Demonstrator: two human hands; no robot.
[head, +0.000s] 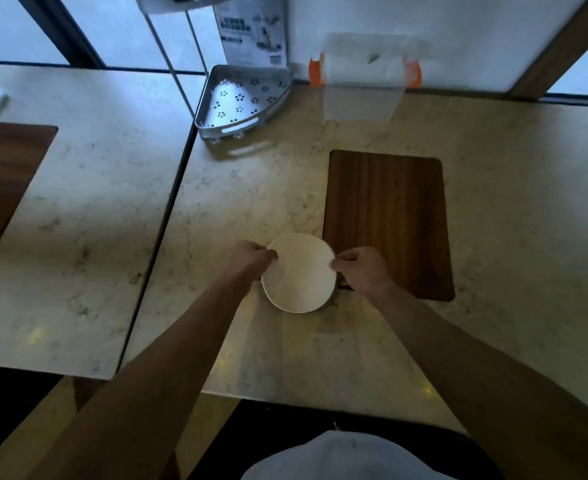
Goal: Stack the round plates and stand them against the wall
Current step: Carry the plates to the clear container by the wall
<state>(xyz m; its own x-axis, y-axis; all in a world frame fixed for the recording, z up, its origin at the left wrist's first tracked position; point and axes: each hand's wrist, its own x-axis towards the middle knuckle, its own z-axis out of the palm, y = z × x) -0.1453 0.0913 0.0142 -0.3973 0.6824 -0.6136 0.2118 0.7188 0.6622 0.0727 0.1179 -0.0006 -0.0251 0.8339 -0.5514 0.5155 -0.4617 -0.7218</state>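
A white round plate stack (298, 273) is held just above the marble table (251, 188), near its front middle. Only the top plate's face shows; a darker edge peeks out below it on the right, so how many plates lie under it is unclear. My left hand (251, 259) pinches the left rim, and my right hand (363, 270) pinches the right rim. The white wall (441, 26) runs along the far side of the table.
A dark wooden board (387, 220) lies right of the plates. A clear plastic container with orange clips (363, 77) leans on the wall. A metal corner rack (242, 98) stands at the back left. A second table (77, 202) adjoins on the left.
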